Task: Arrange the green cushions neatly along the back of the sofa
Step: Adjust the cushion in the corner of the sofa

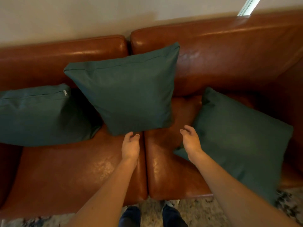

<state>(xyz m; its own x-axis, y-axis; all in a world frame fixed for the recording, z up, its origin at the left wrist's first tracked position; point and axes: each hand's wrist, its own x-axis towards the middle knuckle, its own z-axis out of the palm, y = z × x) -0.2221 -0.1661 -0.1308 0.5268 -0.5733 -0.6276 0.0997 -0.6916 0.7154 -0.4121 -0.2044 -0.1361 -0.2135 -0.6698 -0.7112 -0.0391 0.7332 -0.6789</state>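
Three green cushions lie on a brown leather sofa (229,51). The middle cushion (127,92) leans tilted against the sofa back, over the gap between the two back sections. A left cushion (42,115) with a zip on top rests against the back at the left. The right cushion (241,141) lies slanted on the right seat, reaching past the front edge. My left hand (130,145) hovers just below the middle cushion's lower corner, fingers curled and holding nothing. My right hand (191,140) is beside the right cushion's left edge, fingers loosely apart and empty.
A pale wall (82,17) rises behind the sofa, with a white strip (248,6) at the top right. A patterned rug (193,210) and my dark shoes (152,217) are in front of the seat (65,169).
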